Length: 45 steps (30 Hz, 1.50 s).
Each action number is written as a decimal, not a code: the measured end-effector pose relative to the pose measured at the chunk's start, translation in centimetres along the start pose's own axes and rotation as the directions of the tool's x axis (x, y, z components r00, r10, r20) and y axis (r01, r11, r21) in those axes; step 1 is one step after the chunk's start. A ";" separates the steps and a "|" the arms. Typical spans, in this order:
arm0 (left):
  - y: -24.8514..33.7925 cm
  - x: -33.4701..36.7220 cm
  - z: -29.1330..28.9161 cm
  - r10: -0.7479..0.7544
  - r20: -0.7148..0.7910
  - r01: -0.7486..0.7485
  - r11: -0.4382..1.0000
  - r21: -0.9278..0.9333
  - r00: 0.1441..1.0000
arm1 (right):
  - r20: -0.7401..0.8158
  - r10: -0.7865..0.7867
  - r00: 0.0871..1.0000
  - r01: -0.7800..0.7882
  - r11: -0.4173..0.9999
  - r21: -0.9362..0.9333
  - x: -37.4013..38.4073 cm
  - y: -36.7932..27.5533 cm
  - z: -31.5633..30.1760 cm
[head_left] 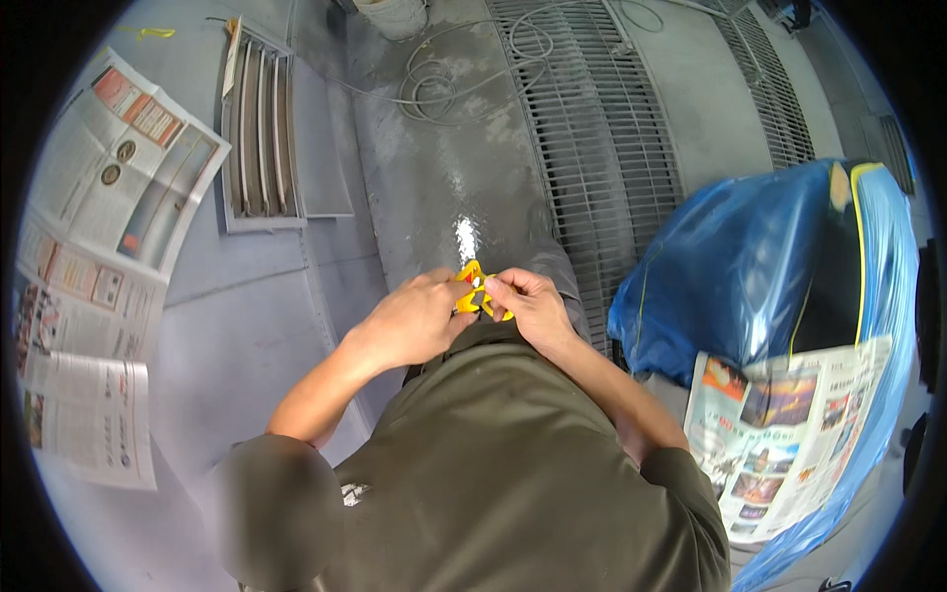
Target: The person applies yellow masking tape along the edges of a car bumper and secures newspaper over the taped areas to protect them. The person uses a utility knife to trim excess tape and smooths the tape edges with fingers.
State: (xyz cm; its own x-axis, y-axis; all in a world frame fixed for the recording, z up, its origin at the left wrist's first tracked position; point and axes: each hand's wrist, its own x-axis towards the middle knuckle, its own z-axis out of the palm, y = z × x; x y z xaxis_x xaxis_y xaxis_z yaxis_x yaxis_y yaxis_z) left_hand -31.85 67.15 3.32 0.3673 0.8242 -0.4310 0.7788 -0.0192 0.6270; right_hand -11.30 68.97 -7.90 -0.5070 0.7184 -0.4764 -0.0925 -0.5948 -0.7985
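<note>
In front of my waist I hold a small yellow object point(472, 268) with black and red parts and openings in its frame; its exact kind is unclear. My left hand point(409, 318) is closed around its left side, fingers curled over the top. From the other side, my right hand point(536, 308) pinches it between thumb and fingers. A tiny white bit shows between the two hands. My fingers partly cover the object.
Newspaper sheets point(123, 192) hang on the left wall beside a louvred vent point(264, 133). On the right, blue plastic point(715, 261) and newspaper point(764, 464) cover a dark, yellow-edged panel. Floor grates point(582, 118), a coiled hose point(434, 94) and a white bucket point(395, 18) lie ahead.
</note>
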 end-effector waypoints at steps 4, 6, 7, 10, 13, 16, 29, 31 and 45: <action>-3.1 5.6 -4.8 -0.021 -0.111 0.005 0.990 -0.142 0.994 | 0.057 -0.047 0.997 0.048 0.999 -0.012 7.9 -4.5 -1.3; -3.6 8.3 -7.2 -0.098 -0.182 0.066 0.983 -0.174 0.978 | 0.058 -0.030 0.998 0.034 0.997 -0.075 12.9 -7.6 -2.1; -3.8 9.7 -8.5 -0.148 -0.210 0.106 0.975 -0.197 0.967 | 0.088 -0.011 0.996 0.014 0.999 -0.035 15.3 -9.4 -2.7; -3.5 13.2 -12.7 -0.211 -0.283 0.139 0.957 -0.253 0.936 | 0.217 -0.106 0.970 0.169 0.939 -0.299 20.1 -15.2 -4.2; -3.3 16.6 -16.1 -0.259 -0.317 0.149 0.931 -0.333 0.912 | 0.304 0.024 0.952 0.086 0.936 -0.341 24.9 -20.3 -4.8; -4.4 19.5 -19.3 -0.243 -0.381 0.096 0.926 -0.366 0.892 | 0.344 0.040 0.938 0.110 0.907 -0.406 29.4 -24.7 -5.1; -16.7 30.9 -32.2 -0.136 -0.477 -0.148 0.847 -0.511 0.869 | 0.112 -0.175 0.978 0.203 0.686 -0.699 45.1 -37.6 -3.0; -19.0 32.3 -35.0 -0.064 -0.501 -0.225 0.839 -0.495 0.863 | -0.034 -0.278 0.960 0.163 0.651 -0.741 46.7 -41.1 -3.1; -23.8 38.6 -44.1 0.101 -0.421 -0.361 0.712 -0.602 0.901 | -0.197 -0.441 0.876 0.333 0.847 -0.414 60.0 -42.0 6.0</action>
State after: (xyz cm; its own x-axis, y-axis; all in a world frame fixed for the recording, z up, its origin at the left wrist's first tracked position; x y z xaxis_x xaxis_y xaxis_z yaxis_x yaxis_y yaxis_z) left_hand -58.65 124.35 0.37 0.1957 0.9793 -0.0516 0.1152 0.0293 0.9929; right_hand -43.02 134.92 -0.70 -0.2340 0.9624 -0.1380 0.1077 -0.1154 -0.9875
